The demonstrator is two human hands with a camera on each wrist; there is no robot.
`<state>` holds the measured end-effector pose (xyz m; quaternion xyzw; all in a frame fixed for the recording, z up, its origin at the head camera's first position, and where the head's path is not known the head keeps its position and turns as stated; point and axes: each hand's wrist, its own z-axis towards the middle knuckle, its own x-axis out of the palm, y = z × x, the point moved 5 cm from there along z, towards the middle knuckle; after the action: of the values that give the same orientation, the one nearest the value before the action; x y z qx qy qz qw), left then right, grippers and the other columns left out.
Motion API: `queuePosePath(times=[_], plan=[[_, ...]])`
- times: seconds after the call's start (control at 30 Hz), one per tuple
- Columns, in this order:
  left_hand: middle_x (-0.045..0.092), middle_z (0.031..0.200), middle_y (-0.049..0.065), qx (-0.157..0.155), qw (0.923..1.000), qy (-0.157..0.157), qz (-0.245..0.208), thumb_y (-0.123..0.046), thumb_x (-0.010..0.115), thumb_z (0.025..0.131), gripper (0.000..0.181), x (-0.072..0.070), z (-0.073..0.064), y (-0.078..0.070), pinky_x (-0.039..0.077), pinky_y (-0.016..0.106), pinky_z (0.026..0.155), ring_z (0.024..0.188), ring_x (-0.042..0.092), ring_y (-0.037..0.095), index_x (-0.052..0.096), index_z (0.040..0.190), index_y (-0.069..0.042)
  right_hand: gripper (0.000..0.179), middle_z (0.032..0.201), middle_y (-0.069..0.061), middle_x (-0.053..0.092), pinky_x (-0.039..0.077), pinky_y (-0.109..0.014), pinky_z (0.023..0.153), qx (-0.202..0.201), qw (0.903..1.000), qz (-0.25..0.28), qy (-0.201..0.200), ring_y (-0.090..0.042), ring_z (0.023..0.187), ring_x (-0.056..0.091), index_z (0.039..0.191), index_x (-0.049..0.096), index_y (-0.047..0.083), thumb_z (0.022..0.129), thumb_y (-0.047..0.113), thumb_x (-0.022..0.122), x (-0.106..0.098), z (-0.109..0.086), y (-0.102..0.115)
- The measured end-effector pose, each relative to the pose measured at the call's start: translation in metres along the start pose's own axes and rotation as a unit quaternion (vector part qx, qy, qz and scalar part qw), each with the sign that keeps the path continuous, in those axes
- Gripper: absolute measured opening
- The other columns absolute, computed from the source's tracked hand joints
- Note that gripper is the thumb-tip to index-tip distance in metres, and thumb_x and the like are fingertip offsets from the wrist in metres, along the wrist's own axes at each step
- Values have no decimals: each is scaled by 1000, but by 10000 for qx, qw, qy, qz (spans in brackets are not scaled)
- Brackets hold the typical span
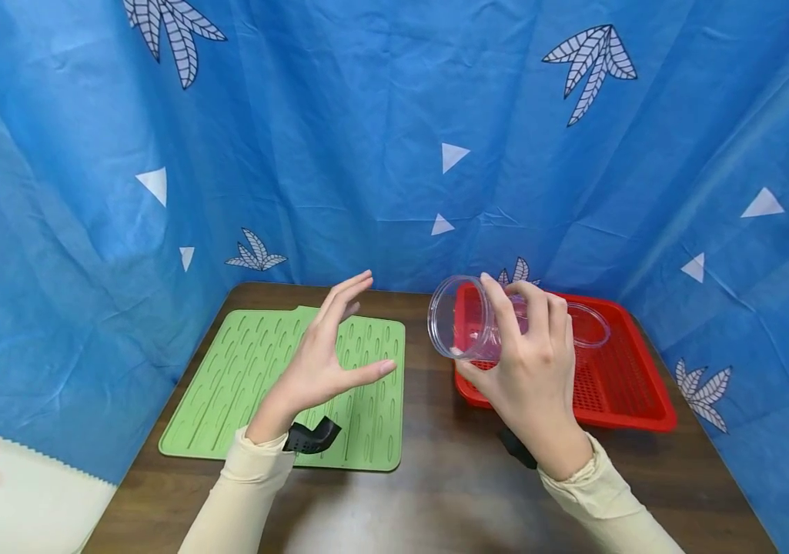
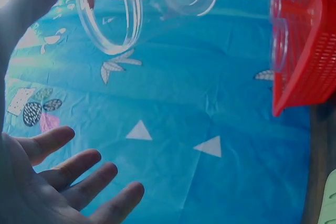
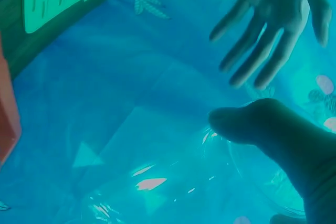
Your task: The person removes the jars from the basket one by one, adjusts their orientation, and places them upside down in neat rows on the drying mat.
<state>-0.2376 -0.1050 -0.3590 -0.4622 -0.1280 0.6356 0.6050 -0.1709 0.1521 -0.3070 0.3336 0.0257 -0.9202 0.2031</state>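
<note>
Above the red basket's left edge, my right hand grips a clear plastic jar by its side. The jar lies sideways in the air, its wide round mouth facing left. In the left wrist view the ridged rim of the jar shows up close. My left hand hovers over the green mat, fingers spread and thumb apart, its palm towards the jar without touching it. The right wrist view shows the right thumb pressed on the see-through jar; the other fingers are mostly out of sight there.
A red perforated basket stands on the right of the brown table. A clear round rim shows inside it. The ridged green mat lies on the left. Behind hangs a blue patterned curtain.
</note>
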Motion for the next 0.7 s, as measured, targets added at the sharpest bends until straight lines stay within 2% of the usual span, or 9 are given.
queuePosePath(times=[0.17,0.23,0.4,0.47,0.57,0.7], plan=[[34,174,-9,127,9997,133,-168,-24,101,78,113,3,9,-10,40,44,125,156,40,18,36,171,-25,112,137,-27,57,54,-64,93,-381,9992,-20,-98,-47,122,52,157,56,12,59,24,107,4,12,14],[34,174,-5,153,9994,192,-251,-20,102,77,116,4,13,-20,40,45,126,157,39,20,34,171,-19,110,135,-27,57,53,-64,94,-533,9984,-18,-173,-48,121,52,157,56,12,60,24,107,6,16,18],[37,172,11,314,9974,318,-560,-6,100,75,116,6,26,-55,40,53,125,158,38,28,31,168,0,102,129,-27,57,49,-64,96,-805,9959,13,-417,-49,117,52,153,60,12,63,27,105,12,22,30],[38,171,14,362,9967,368,-630,-3,100,76,115,8,31,-62,41,53,124,158,39,28,31,167,3,98,128,-27,57,49,-64,96,-872,9949,8,-503,-49,117,53,152,61,11,65,27,105,14,23,34],[38,171,8,399,9967,405,-580,-8,102,75,118,14,35,-54,42,50,124,156,41,26,32,169,-4,94,127,-27,58,48,-63,97,-997,9934,-89,-554,-49,115,54,151,62,11,67,25,103,17,24,42],[38,172,-4,429,9966,444,-538,-16,104,75,121,19,38,-36,45,44,122,152,44,19,32,171,-17,90,127,-26,58,48,-62,95,-1183,9907,-257,-621,-47,112,55,151,63,12,70,19,100,20,25,52]])
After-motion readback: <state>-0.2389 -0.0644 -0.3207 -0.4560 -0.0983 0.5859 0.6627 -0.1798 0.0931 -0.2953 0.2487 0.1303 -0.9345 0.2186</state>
